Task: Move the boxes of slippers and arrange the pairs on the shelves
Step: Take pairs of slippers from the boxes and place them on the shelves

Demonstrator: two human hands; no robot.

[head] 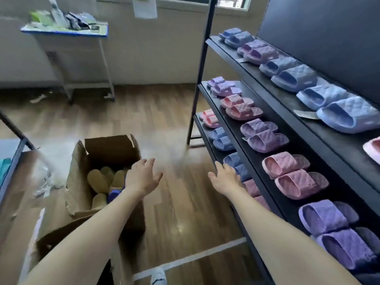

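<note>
An open cardboard box [107,151] stands on the floor at the left, with tan slippers [100,177] and a purple one [114,194] inside. My left hand [144,173] hovers open over the box's right edge, holding nothing. My right hand [226,173] is open with straight fingers at the front edge of the lowest shelf [207,138], beside a blue pair [236,163]. The black rack [257,112] on the right carries pairs of blue, purple and pink slippers on three tiers.
A second cardboard box [53,243] lies nearer me at the lower left. A small white table [67,31] with clutter stands at the back wall. Plastic wrapping [47,173] lies left of the box. Wooden floor [181,192] runs between box and rack.
</note>
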